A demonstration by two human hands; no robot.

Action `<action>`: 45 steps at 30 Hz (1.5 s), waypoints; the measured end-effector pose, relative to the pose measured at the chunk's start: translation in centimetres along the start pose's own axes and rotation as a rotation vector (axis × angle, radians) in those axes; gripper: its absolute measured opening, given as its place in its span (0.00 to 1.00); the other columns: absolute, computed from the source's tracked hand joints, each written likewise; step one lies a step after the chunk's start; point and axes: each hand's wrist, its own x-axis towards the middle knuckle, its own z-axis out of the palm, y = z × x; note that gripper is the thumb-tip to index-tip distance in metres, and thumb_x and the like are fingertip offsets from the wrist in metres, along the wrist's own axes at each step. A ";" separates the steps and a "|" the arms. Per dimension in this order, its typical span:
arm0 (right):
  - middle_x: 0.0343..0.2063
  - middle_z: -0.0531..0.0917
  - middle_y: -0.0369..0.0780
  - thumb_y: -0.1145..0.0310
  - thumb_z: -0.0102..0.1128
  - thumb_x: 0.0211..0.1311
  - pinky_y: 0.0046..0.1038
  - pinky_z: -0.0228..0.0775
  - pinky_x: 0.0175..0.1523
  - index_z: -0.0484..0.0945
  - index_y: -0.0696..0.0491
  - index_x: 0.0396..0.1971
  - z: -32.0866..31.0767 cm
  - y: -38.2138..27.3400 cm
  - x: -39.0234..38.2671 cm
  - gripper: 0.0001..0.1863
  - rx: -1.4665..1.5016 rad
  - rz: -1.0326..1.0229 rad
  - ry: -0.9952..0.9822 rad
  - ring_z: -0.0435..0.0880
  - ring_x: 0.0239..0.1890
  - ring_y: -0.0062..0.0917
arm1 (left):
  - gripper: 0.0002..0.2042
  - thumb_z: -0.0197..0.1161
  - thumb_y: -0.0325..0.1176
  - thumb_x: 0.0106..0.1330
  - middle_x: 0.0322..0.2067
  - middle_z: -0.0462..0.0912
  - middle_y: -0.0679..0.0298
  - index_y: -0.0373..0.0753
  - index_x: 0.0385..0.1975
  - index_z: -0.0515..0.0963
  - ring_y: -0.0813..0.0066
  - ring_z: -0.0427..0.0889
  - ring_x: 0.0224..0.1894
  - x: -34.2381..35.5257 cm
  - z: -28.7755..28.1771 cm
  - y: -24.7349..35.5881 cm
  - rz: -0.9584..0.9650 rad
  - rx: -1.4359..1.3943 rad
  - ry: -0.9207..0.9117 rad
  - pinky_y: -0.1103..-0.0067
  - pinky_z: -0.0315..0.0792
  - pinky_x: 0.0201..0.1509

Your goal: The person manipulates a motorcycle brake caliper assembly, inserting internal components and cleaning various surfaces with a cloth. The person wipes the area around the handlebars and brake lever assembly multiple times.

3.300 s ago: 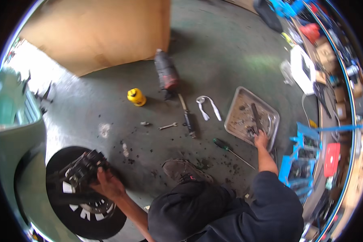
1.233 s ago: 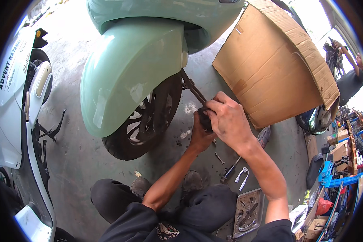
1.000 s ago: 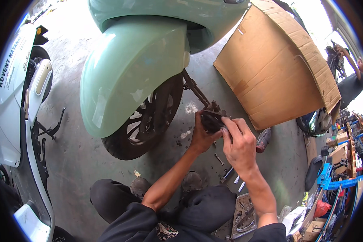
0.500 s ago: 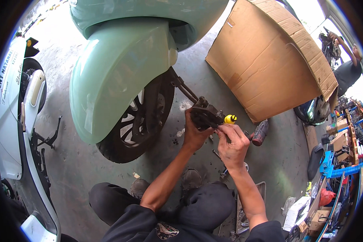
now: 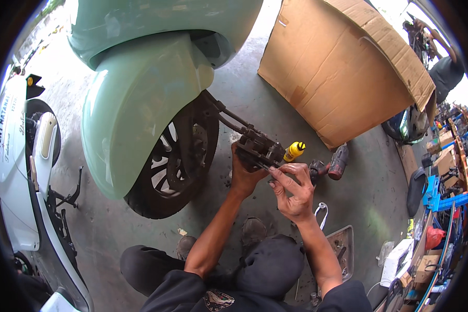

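Note:
My left hand (image 5: 247, 174) grips a dark brake caliper (image 5: 257, 148), which hangs on a hose (image 5: 229, 114) beside the pale green scooter's front wheel (image 5: 166, 177) and mudguard (image 5: 119, 119). My right hand (image 5: 294, 190) has its fingertips pinched at the caliper's lower right edge, on a small part I cannot make out. Just beyond the caliper is a yellow bottle (image 5: 295, 151), with a grey and red power tool (image 5: 338, 162) to its right on the floor. A white strip (image 5: 322, 213) lies behind my right wrist.
A metal tray (image 5: 348, 255) of parts sits by my right knee. A large cardboard piece (image 5: 338, 73) stands ahead. A white scooter (image 5: 13, 177) is at left. Another person (image 5: 447, 73) is at upper right, above cluttered shelves (image 5: 447, 177) of boxes and tools.
Earlier my right hand was in the tray; since then both hands have met at the caliper. In the last second my right fingers moved along its lower edge, and the yellow bottle came into sight.

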 end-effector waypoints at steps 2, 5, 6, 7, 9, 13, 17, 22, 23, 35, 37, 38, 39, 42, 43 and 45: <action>0.38 0.82 0.40 0.73 0.73 0.51 0.33 0.73 0.45 0.86 0.52 0.45 -0.2 -0.8 0.4 0.18 0.060 0.025 0.055 0.79 0.40 0.35 | 0.41 0.72 0.14 0.48 0.61 0.70 0.54 0.43 0.60 0.55 0.65 0.77 0.59 -0.1 -0.2 0.1 -0.010 -0.019 -0.022 0.70 0.78 0.59; 0.38 0.83 0.42 0.72 0.72 0.52 0.34 0.75 0.48 0.85 0.56 0.44 -1.1 0.3 0.3 0.17 0.067 0.140 0.087 0.82 0.42 0.36 | 0.42 0.74 0.14 0.47 0.64 0.68 0.53 0.43 0.60 0.55 0.62 0.76 0.61 0.0 -0.8 0.6 -0.029 -0.010 -0.045 0.67 0.78 0.61; 0.38 0.84 0.43 0.73 0.72 0.53 0.34 0.76 0.49 0.84 0.57 0.44 -1.6 0.7 0.3 0.16 0.067 0.242 0.084 0.83 0.43 0.36 | 0.43 0.75 0.15 0.47 0.64 0.67 0.53 0.43 0.61 0.55 0.61 0.76 0.61 -0.2 -0.6 0.7 -0.027 -0.027 -0.036 0.67 0.78 0.61; 0.39 0.84 0.45 0.75 0.70 0.55 0.32 0.78 0.49 0.83 0.59 0.43 -1.7 1.6 -0.6 0.14 0.208 0.396 0.060 0.86 0.42 0.35 | 0.44 0.76 0.15 0.46 0.65 0.67 0.53 0.43 0.62 0.55 0.61 0.75 0.62 -0.1 -0.3 0.6 -0.024 -0.048 -0.029 0.66 0.78 0.62; 0.39 0.85 0.45 0.76 0.70 0.55 0.31 0.78 0.47 0.83 0.59 0.42 -0.5 3.0 -1.9 0.14 0.327 0.434 0.038 0.87 0.40 0.35 | 0.45 0.76 0.15 0.46 0.65 0.67 0.53 0.44 0.62 0.56 0.61 0.75 0.62 -0.1 0.0 0.6 -0.030 -0.075 -0.036 0.66 0.78 0.62; 0.37 0.86 0.44 0.79 0.70 0.54 0.29 0.79 0.42 0.83 0.59 0.39 0.8 4.8 -1.7 0.11 0.265 0.272 0.016 0.88 0.36 0.33 | 0.46 0.77 0.16 0.46 0.65 0.67 0.54 0.45 0.64 0.56 0.62 0.75 0.63 0.0 -0.1 1.0 -0.068 -0.099 -0.053 0.67 0.77 0.62; 0.35 0.86 0.45 0.81 0.68 0.54 0.30 0.79 0.41 0.83 0.59 0.37 1.5 4.0 -2.1 0.09 0.120 0.180 0.071 0.87 0.36 0.36 | 0.43 0.79 0.23 0.47 0.66 0.69 0.56 0.42 0.66 0.63 0.67 0.76 0.62 -0.2 -0.5 0.5 -0.026 -0.110 -0.021 0.71 0.79 0.60; 0.34 0.85 0.45 0.82 0.67 0.55 0.32 0.80 0.42 0.83 0.59 0.37 2.4 3.3 -1.8 0.09 -0.013 0.109 0.197 0.87 0.36 0.38 | 0.40 0.76 0.20 0.51 0.65 0.70 0.57 0.42 0.66 0.63 0.66 0.77 0.61 -0.1 -0.8 -0.2 0.014 -0.110 -0.056 0.70 0.77 0.62; 0.34 0.85 0.45 0.82 0.67 0.55 0.32 0.80 0.42 0.83 0.59 0.37 2.4 3.4 -1.7 0.09 0.000 0.089 0.198 0.87 0.36 0.38 | 0.40 0.76 0.20 0.51 0.65 0.70 0.57 0.42 0.66 0.63 0.66 0.77 0.61 -0.2 -1.0 -0.3 0.012 -0.111 -0.051 0.70 0.77 0.62; 0.52 0.81 0.41 0.73 0.71 0.57 0.29 0.78 0.54 0.75 0.55 0.57 2.1 5.2 1.5 0.26 0.572 0.384 -0.026 0.80 0.52 0.25 | 0.42 0.75 0.21 0.53 0.62 0.71 0.62 0.47 0.67 0.59 0.67 0.72 0.64 -0.7 -1.3 1.2 -0.179 -0.268 -0.004 0.67 0.74 0.64; 0.57 0.79 0.39 0.67 0.72 0.59 0.28 0.77 0.55 0.70 0.53 0.66 2.1 6.6 1.2 0.35 0.678 0.504 -0.231 0.78 0.54 0.24 | 0.39 0.71 0.23 0.59 0.66 0.68 0.59 0.49 0.69 0.58 0.61 0.76 0.62 -0.1 -1.8 0.6 -0.048 -0.134 -0.063 0.62 0.81 0.58; 0.57 0.79 0.39 0.67 0.72 0.59 0.28 0.77 0.55 0.70 0.53 0.66 2.2 7.4 0.6 0.35 0.665 0.502 -0.225 0.78 0.54 0.24 | 0.39 0.71 0.23 0.59 0.66 0.68 0.59 0.49 0.69 0.58 0.61 0.76 0.62 0.0 -1.6 0.4 -0.047 -0.144 -0.073 0.62 0.81 0.58; 0.56 0.79 0.38 0.67 0.72 0.59 0.27 0.77 0.55 0.70 0.52 0.66 2.5 7.8 0.2 0.34 0.691 0.476 -0.190 0.78 0.54 0.23 | 0.38 0.71 0.27 0.60 0.66 0.68 0.60 0.49 0.69 0.58 0.61 0.76 0.62 -0.3 -1.5 0.6 -0.053 -0.183 -0.122 0.61 0.81 0.58; 0.54 0.80 0.37 0.67 0.71 0.59 0.26 0.76 0.55 0.71 0.52 0.65 2.9 8.6 -0.3 0.33 0.754 0.470 -0.163 0.79 0.52 0.22 | 0.36 0.71 0.34 0.63 0.66 0.67 0.61 0.50 0.69 0.57 0.60 0.75 0.63 -0.5 -1.8 0.7 -0.097 -0.349 -0.156 0.60 0.79 0.59; 0.53 0.80 0.36 0.67 0.71 0.59 0.26 0.76 0.54 0.72 0.52 0.65 3.1 8.5 -0.2 0.33 0.791 0.490 -0.172 0.79 0.51 0.21 | 0.36 0.70 0.37 0.64 0.65 0.68 0.62 0.51 0.69 0.57 0.60 0.75 0.63 -0.7 -2.0 0.8 -0.134 -0.476 -0.139 0.59 0.78 0.60; 0.51 0.81 0.36 0.67 0.72 0.59 0.25 0.76 0.54 0.72 0.52 0.65 2.8 8.1 0.3 0.33 0.767 0.502 -0.190 0.79 0.50 0.20 | 0.36 0.70 0.40 0.63 0.65 0.68 0.62 0.52 0.69 0.57 0.60 0.74 0.64 -0.9 -1.2 1.1 -0.195 -0.342 -0.025 0.59 0.78 0.61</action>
